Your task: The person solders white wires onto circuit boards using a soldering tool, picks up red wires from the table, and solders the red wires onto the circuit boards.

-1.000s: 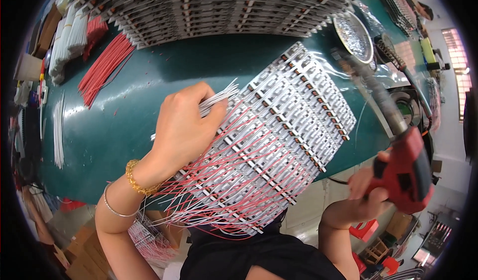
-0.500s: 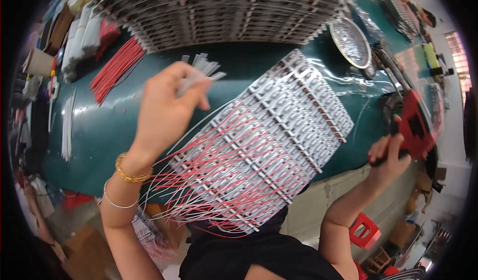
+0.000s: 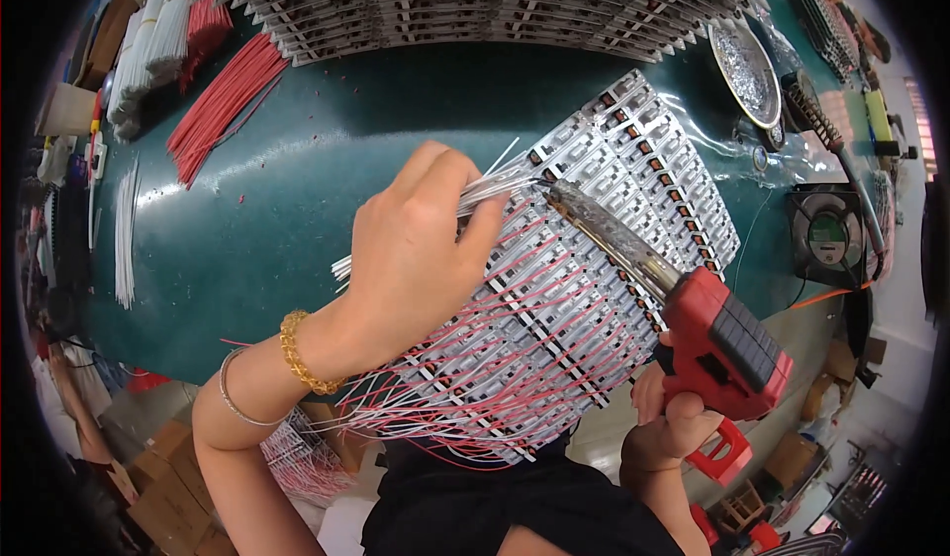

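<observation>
Pinching white wires (image 3: 492,186), left fingers (image 3: 482,226); right fingers (image 3: 648,390) gripping red soldering gun (image 3: 720,343), now swung in over panel (image 3: 554,281).

Both hands (image 3: 421,239) (image 3: 673,425) curled in closed grips

The left hand (image 3: 421,244) covers the middle of the white wires (image 3: 495,182) it holds. The right hand (image 3: 673,413) is partly hidden by the red tool (image 3: 727,348); whether its tip touches a wire is too small to tell. Loose strands (image 3: 396,413) partly hide the metal panel's (image 3: 683,175) lower left edge. The upper picture edge cuts off the panel stack (image 3: 445,12).
</observation>
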Available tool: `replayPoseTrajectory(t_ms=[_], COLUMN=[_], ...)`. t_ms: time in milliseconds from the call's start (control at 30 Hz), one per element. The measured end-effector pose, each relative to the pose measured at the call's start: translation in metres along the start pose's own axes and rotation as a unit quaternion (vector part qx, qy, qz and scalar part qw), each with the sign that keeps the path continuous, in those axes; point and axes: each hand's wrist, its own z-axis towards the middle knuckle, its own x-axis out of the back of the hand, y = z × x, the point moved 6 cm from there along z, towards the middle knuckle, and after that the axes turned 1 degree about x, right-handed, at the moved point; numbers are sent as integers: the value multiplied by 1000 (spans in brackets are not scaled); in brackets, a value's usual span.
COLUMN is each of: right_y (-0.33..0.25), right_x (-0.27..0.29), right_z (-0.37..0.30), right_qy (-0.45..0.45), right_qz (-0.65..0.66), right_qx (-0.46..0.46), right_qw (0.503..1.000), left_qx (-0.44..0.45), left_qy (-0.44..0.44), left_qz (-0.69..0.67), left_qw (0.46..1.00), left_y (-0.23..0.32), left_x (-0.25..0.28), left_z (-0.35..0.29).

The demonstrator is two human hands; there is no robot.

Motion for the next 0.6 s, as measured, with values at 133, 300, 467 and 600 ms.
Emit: replayPoseTrajectory(t_ms=[133, 300, 467, 600], right_y=[-1, -3, -9, -2], right_x=[-2, 0, -8, -1], right_z=[-2, -4, 3, -3], right_qy=[8, 29, -15, -28], right_qz=[33, 70, -4, -58], right_qx=[6, -8, 11, 17], right_qw=[999, 997, 1000, 998], left_qx=[-49, -71, -95, -116], left_qy=[12, 17, 4, 7], left_qz=[34, 66, 102, 120], left_qw=[998, 995, 990, 986], left_y=[3, 7, 11, 12], left_x=[-1, -3, -3, -4], left_z=[-2, -4, -5, -6])
